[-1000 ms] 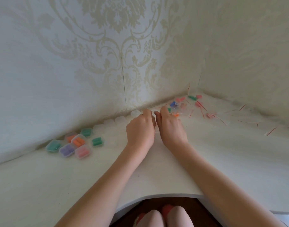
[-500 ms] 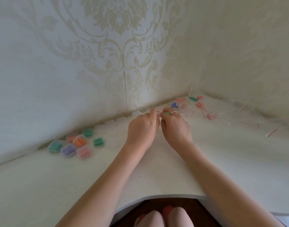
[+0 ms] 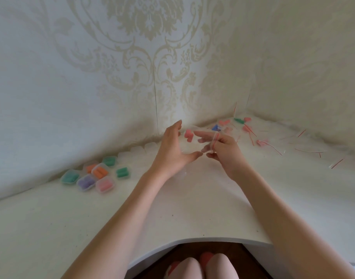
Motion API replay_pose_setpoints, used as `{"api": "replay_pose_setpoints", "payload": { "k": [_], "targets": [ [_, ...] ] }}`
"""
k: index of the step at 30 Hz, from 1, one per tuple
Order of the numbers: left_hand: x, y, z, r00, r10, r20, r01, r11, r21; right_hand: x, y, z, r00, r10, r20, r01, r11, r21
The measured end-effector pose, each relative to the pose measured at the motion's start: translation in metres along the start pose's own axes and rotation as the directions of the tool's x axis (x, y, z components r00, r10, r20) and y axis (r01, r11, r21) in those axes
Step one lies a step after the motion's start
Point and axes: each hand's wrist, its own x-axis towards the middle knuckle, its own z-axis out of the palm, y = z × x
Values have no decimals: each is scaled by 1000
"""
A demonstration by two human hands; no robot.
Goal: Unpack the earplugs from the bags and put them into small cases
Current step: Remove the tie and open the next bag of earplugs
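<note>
My left hand point(image 3: 172, 152) — spread wide, holding nothing | my right hand point(image 3: 221, 147) pinching a clear bag point(image 3: 214, 140) | pink earplugs point(image 3: 188, 134) between both hands, above the table point(image 3: 192, 208) | filled cases point(image 3: 96, 174) — far left.

Soft, even daylight, seemingly from the left, casts faint shadows. Wide-angle bending curves the table point(image 3: 192, 208) edge. The fingers point(image 3: 200, 134) look slightly motion-blurred.

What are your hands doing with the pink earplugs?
Left hand open. Right hand pinching clear plastic bag. Pink foam earplugs between hands. Nothing blocking.
</note>
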Motion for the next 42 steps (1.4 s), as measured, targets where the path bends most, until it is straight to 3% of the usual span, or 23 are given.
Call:
{"api": "replay_pose_setpoints", "payload": {
  "k": [3, 6, 15, 18, 22, 33, 38, 42],
  "targets": [
    [6, 2, -6, 968, -243, 68, 250, 882, -400, 3, 0, -1, 1000, 16, 10, -16, 998, 56],
    [13, -4, -12, 947, -316, 53, 282, 742, -608, 3, 0, 1, 1000, 22, 22, -23, 998, 53],
    [9, 0, -12, 943, -333, -24, 266, 792, -550, 1, 3, 5, 986, -43, 162, 35, 998, 51],
    [6, 2, -12, 955, -292, 46, 269, 793, -546, 2, 4, 4, 986, -91, 141, 87, 996, 31],
    [6, 5, -9, 957, -281, 77, 275, 782, -560, 3, 5, 3, 989, -123, 78, 132, 984, -118],
    [10, 2, -3, 888, -450, 99, 363, 550, -752, 8, 14, 5, 976, -200, 84, 215, 941, -262],
    [10, 3, -2, 855, -489, 175, 406, 418, -813, 8, 18, 3, 927, -347, 144, 373, 809, -454],
    [10, 3, -2, 854, -492, 171, 424, 465, -777, 9, 19, 3, 917, -348, 196, 399, 789, -468]
  ]
}}
